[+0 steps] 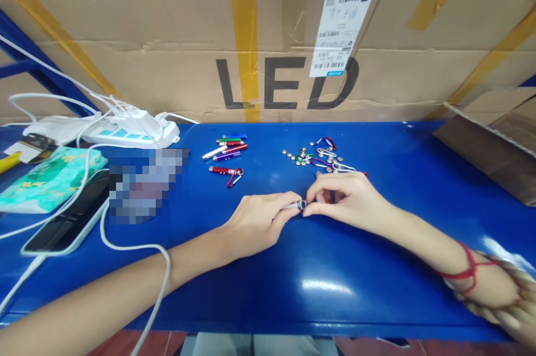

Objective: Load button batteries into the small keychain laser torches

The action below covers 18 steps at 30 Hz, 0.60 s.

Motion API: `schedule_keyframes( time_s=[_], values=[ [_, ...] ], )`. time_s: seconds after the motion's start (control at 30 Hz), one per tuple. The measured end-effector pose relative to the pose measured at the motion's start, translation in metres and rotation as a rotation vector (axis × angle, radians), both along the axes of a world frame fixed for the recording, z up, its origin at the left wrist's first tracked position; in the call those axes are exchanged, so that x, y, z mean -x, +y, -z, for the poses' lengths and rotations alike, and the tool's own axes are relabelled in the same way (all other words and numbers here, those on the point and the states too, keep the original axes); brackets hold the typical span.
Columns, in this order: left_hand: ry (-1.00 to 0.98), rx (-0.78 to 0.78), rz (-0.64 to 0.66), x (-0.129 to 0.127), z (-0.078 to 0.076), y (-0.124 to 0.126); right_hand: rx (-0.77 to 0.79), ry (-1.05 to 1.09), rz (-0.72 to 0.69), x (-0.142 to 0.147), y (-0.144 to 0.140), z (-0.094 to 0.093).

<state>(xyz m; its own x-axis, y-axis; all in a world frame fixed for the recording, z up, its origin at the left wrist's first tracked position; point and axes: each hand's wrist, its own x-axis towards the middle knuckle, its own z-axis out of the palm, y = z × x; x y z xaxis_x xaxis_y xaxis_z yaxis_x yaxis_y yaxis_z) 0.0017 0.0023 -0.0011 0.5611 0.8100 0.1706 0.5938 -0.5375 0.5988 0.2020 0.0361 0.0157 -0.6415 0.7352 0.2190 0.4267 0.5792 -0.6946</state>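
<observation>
My left hand [257, 221] rests on the blue table [377, 255] and grips a small silver pen light [293, 206] by its body. My right hand [343, 198] pinches the tip of the same pen light between thumb and forefinger. Just beyond my right hand lies a scatter of small button cells [295, 155] and coloured carabiner clips [329, 155]. Further left lie several finished pen lights [228, 148] in green, red, silver and purple, one red pen light [224, 170] with a red clip attached.
A white power strip [132, 128] with cables sits at the back left. A phone [69, 219] on a white cable and a green tissue pack [50, 177] lie at the left. A large cardboard box marked LED [288, 38] stands behind the table.
</observation>
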Motion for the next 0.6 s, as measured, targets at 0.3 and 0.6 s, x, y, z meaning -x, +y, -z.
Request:
schedule_keyframes(
  time_s=[0.3,0.6],
  values=[
    [0.087,-0.057,0.132,0.003,0.003,0.001,-0.833,-0.351,-0.211,-0.008,-0.001,-0.005],
    [0.189,-0.142,0.241,0.002,0.005,0.005,-0.996,-0.416,-0.305,-0.003,-0.011,0.000]
  ],
)
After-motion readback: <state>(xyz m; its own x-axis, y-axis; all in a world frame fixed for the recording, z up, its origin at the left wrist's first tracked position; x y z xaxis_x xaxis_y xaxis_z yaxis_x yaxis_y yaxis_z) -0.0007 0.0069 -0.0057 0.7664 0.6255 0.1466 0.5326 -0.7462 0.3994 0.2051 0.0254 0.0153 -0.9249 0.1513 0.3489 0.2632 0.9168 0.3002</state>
